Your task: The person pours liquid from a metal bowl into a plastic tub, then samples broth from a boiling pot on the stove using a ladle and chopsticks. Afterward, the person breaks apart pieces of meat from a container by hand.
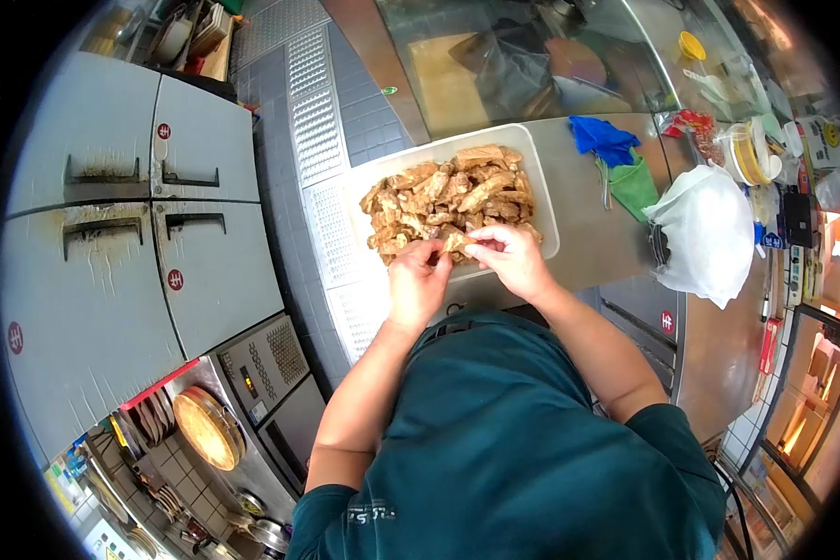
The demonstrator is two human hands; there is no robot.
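A white plastic tub on the steel counter holds a heap of brown, cooked-looking meat pieces. Over the tub's near edge, my left hand and my right hand are both closed in a pinch. Between their fingertips is a small, light-brown piece of meat, gripped from both sides. The fingers partly cover this piece, and its lower side is hidden.
Right of the tub lie a blue cloth and a green cloth on the steel counter. Beyond them sits a white plastic bag. A glass-fronted case stands behind; a steel refrigerator is at left.
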